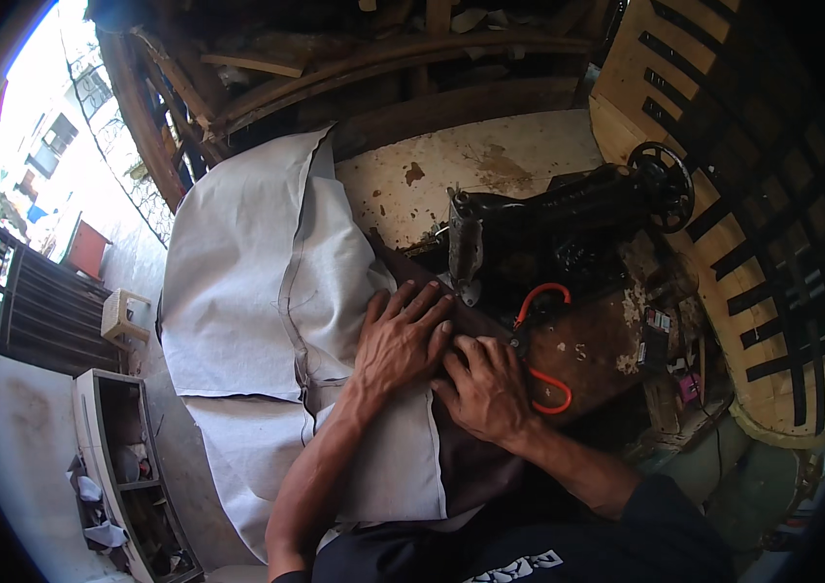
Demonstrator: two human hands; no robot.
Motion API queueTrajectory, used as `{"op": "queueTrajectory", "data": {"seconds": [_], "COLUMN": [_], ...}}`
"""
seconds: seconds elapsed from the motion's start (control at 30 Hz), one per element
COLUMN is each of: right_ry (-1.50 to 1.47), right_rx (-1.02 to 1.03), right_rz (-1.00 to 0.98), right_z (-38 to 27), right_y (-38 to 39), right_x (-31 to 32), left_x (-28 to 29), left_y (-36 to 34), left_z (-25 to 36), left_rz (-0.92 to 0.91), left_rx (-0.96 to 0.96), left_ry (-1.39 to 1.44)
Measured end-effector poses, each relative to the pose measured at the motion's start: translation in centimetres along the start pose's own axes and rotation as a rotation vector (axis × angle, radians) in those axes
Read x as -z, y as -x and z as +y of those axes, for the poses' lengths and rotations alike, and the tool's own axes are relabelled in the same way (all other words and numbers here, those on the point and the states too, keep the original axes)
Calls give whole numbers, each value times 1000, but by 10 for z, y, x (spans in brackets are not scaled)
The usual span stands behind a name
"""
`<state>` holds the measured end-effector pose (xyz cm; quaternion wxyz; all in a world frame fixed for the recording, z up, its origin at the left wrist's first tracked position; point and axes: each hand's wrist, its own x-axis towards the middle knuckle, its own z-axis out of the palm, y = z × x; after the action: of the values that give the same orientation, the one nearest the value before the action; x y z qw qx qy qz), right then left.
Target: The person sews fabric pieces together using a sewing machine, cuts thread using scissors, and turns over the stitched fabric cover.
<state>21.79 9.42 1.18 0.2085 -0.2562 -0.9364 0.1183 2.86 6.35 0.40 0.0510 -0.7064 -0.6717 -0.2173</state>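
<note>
The left hand (401, 342) is lying flat, fingers spread and released, pressing down on the pale grey fabric (237, 291) just in front of the needle end of the black sewing machine (568, 228). The right hand (483, 386) is resting just beside it, touching it at the fingertips; its fingers are curled downward onto a dark brown piece of cloth (471, 457), pinning it rather than closing around it, though whether they are pinching an edge cannot be told. The grey fabric is spreading from under the left hand across the left part of the worn wooden table (490, 160) and is hanging over its near and left edges, a stitched seam running down its length. The dark cloth is lying under the right hand and extending toward the person's body. A pair of scissors with orange handles (546, 340) is lying on the table immediately to the right of the right hand, near the machine's base. The machine's handwheel (663, 185) is sitting at the far right end, well apart from both hands. A slatted wooden panel (723, 194) is standing to the right of the table.
</note>
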Motion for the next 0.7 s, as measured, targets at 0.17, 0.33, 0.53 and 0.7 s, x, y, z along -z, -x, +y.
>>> {"op": "queueTrajectory", "data": {"seconds": [0.17,0.33,0.53,0.7], "right_ry": [62,123,133,200], "right_rx": [-59,-55,-31,63], "right_rz": [-21,-50,7,76], "right_z": [7,36,71,80], "right_y": [-5,-17,-43,-61], "right_x": [6,1,1,-2], "left_x": [-6,-23,-43,-33], "left_y": [-10,-31,-68,-79], "left_z": [-2,-10,-27,-39], "left_rz": [-125,-72,-77,-47], "left_rx": [135,185,213,283], "left_ry": [123,193,216,321]}}
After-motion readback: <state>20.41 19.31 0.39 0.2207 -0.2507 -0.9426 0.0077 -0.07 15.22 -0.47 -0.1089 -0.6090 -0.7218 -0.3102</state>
